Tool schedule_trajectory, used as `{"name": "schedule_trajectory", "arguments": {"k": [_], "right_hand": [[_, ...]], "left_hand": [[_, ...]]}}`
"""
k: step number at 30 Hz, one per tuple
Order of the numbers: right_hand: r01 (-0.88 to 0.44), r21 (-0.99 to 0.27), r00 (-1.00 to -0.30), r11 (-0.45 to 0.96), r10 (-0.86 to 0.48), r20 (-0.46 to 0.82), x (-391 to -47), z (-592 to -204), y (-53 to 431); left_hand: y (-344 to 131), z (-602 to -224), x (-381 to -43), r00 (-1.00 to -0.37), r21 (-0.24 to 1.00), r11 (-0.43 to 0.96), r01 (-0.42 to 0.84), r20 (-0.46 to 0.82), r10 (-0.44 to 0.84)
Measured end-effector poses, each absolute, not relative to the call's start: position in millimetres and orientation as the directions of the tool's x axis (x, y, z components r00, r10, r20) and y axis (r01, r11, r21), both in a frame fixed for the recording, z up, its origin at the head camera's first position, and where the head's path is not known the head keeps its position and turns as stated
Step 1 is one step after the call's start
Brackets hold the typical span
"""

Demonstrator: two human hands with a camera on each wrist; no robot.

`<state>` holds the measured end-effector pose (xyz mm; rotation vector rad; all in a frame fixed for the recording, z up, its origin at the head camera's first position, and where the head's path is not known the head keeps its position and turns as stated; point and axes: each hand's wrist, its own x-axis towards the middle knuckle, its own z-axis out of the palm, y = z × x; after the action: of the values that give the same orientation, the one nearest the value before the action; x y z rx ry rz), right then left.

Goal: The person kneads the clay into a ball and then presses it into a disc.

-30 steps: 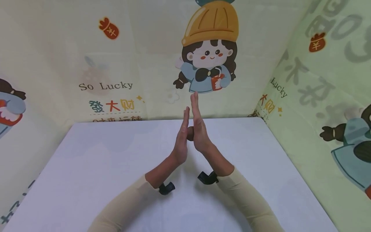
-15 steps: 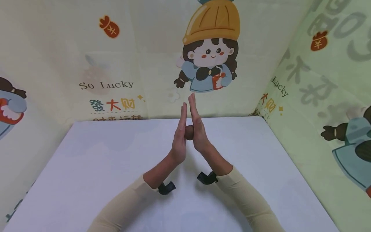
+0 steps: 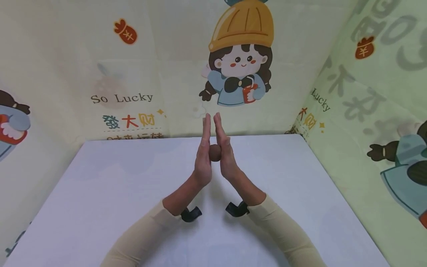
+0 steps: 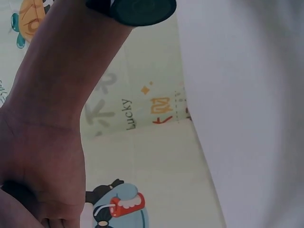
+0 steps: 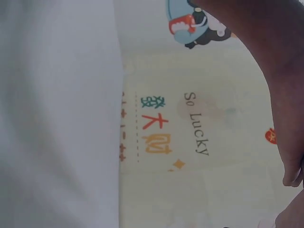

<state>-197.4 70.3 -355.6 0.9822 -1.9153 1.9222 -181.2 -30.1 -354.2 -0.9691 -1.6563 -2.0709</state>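
A small brown ball (image 3: 215, 152), matte and clay-like, is pressed between two flat palms held above the table in the head view. On its left side the left hand (image 3: 202, 157) stands upright with straight fingers. The right hand (image 3: 228, 157) faces it from the other side, its fingers also straight and pointing away. Both sets of fingertips are nearly level, with a narrow gap between them. In the left wrist view, the left hand (image 4: 45, 159) shows at lower left, beside a dark part of the ball (image 4: 18, 194). The right wrist view catches only part of the right hand (image 5: 287, 128); the ball is hidden there.
Under the hands is a white table (image 3: 116, 193). A cartoon-printed cloth (image 3: 180, 55) hangs behind it and along its sides. A black wrist mount (image 3: 191, 214) sits below the left wrist, another black mount (image 3: 237, 209) below the right.
The left hand has slid forward and left, while the right has drawn slightly back and left, so their fingertips are now about level. The ball has shifted slightly left and shows more fully.
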Motion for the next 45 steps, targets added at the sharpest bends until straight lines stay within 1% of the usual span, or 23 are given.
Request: {"name": "schedule_trajectory", "arguments": {"k": [10, 15, 21, 26, 33, 39, 45], "right_hand": [[-0.619, -0.777, -0.731, -0.116, -0.277, 0.624, -193.2, -361.7, 62.8], [-0.619, -0.779, -0.735, -0.102, -0.274, 0.620, -189.9, -364.1, 59.6], [-0.641, -0.766, -0.728, -0.058, -0.269, 0.630, -185.9, -365.9, 56.0], [-0.626, -0.779, -0.745, -0.025, -0.274, 0.608, -183.1, -366.9, 53.8], [-0.611, -0.791, -0.754, -0.027, -0.284, 0.592, -176.8, -365.8, 51.0], [-0.641, -0.766, -0.729, -0.035, -0.285, 0.623, -174.7, -362.5, 50.7], [-0.685, -0.727, -0.690, -0.058, -0.269, 0.672, -176.7, -355.4, 54.4]], "left_hand": [[-37.5, -344.9, -189.4, -0.738, 0.744, -0.225, 0.629, 0.663, 0.127], [-41.8, -340.0, -196.1, -0.748, 0.753, -0.197, 0.628, 0.654, 0.114], [-45.5, -336.2, -205.5, -0.776, 0.778, -0.207, 0.593, 0.621, 0.112], [-47.8, -336.5, -215.4, -0.812, 0.811, -0.231, 0.538, 0.572, 0.116], [-51.4, -342.9, -226.5, -0.825, 0.823, -0.234, 0.518, 0.553, 0.118], [-51.4, -352.7, -234.9, -0.828, 0.838, -0.208, 0.505, 0.538, 0.158], [-49.1, -362.3, -235.5, -0.815, 0.840, -0.111, 0.531, 0.543, 0.202]]}}
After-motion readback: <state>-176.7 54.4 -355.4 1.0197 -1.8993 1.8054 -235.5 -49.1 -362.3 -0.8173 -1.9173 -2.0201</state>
